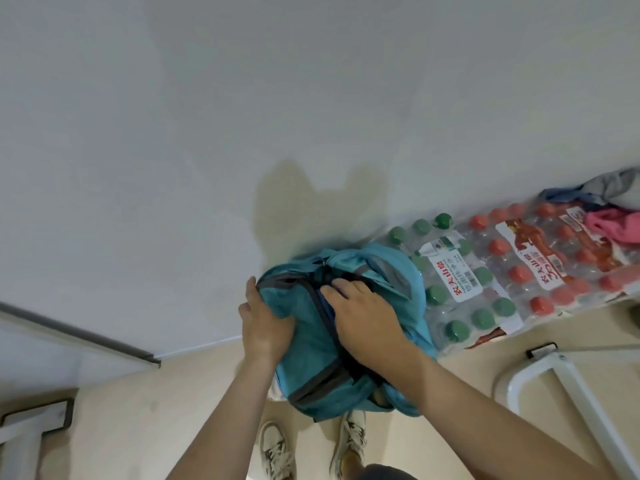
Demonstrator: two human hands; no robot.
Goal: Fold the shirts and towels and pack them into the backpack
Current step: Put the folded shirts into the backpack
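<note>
A: Location?
B: Teal nylon backpack (308, 344) on floor (166, 410), against wall (311, 98), beside shrink-wrapped green-capped bottles (460, 292).
A: Hands?
B: Left hand (263, 327) grips its side; right hand (367, 320), fingers (334, 289) straight, presses blue fabric (327, 306) inside the open zip.

- Two forearms come up from the bottom edge, both bare along all of their visible length, with no cloth over either.
- The left hand (263, 327) and the right hand (363, 313) are bare too, fingers (334, 289) included.
- The left shoe (275, 448) is a pale low trainer with darker grey patches and pale laces, and it looks scuffed.
- The right shoe (349, 438) matches it: pale, with grey markings and criss-crossed laces, and a yellowish-orange patch near its heel end.
- A dark garment (384, 472) shows at the very bottom edge. Its kind cannot be told.
</note>
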